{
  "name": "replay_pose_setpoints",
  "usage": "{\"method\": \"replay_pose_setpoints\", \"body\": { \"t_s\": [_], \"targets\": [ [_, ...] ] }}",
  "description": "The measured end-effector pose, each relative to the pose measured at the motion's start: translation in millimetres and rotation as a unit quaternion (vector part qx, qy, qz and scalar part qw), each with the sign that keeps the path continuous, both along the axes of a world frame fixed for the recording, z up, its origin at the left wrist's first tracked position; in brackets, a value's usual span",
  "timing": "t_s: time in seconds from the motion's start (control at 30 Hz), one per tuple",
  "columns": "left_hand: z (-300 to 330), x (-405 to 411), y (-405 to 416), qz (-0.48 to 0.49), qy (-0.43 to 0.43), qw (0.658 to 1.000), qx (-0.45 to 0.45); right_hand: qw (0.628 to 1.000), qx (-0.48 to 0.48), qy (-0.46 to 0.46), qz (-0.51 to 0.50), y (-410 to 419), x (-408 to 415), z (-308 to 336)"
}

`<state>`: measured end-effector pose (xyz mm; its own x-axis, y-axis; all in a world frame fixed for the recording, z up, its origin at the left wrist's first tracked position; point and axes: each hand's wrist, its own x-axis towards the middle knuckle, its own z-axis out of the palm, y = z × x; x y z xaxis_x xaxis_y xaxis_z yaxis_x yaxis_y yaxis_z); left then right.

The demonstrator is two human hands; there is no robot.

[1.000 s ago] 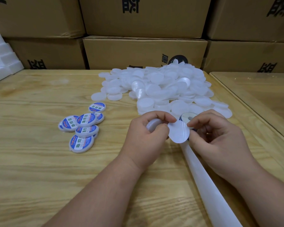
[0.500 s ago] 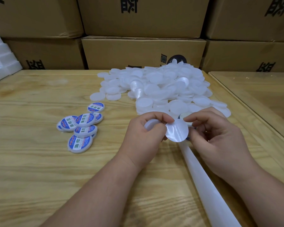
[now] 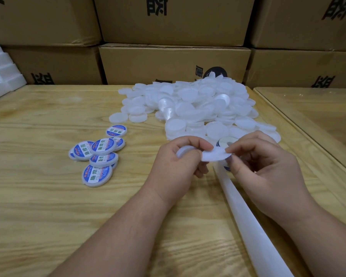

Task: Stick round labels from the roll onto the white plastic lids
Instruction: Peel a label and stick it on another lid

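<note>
While our left hand (image 3: pixel 176 162) curls round a white lid (image 3: pixel 183 151), of which only the rim shows between its fingers, our right hand (image 3: pixel 262 168) pinches a round label (image 3: pixel 215 155) by its right edge between thumb and forefinger. We see the label's blank white back; it is held tilted above the table (image 3: pixel 48 206), and its left edge touches the left thumb. Whether it already touches the lid we cannot tell.

Just beyond the right fingertips sits the roll (image 3: pixel 227 141), mostly hidden by them, with a blue edge showing. From under the right hand a long white backing strip (image 3: pixel 246 220) runs back toward us along the table, beside the right forearm.

Beyond both hands lies the heap of plain lids (image 3: pixel 190 108), reaching close to the right knuckles. Left of the left hand, well apart from it, lies a small cluster of labelled lids (image 3: pixel 97 154), overlapping one another, their blue and white labels facing up.

Farther off, past the heap, stand stacked cartons (image 3: pixel 174 64). Far to the left of the left hand, at the table's back edge, rests a white foam block (image 3: pixel 2 74).
</note>
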<state>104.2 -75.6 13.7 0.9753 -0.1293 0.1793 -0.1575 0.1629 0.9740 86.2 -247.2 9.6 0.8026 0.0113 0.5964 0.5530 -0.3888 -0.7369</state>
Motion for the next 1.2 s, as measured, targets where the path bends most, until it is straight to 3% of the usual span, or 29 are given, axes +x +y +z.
{"method": "replay_pose_setpoints", "body": {
  "t_s": [0.23,0.4,0.5,0.7,1.2],
  "targets": [
    [3,2,9,-0.062,0.056,0.986,-0.141,0.976,0.189,0.108,-0.012,-4,5,3],
    [1,4,5,-0.085,0.104,0.976,-0.169,0.913,0.312,0.252,0.08,-5,8,6],
    [1,7,6,-0.086,0.132,0.97,-0.187,0.901,0.292,0.301,0.107,-4,7,4],
    [-1,9,7,-0.139,0.142,0.963,-0.181,0.922,0.179,0.325,0.115,3,2,2],
    [-4,9,5,-0.133,0.114,0.976,-0.13,0.929,0.152,0.326,0.082,8,2,3]
  ]
}}
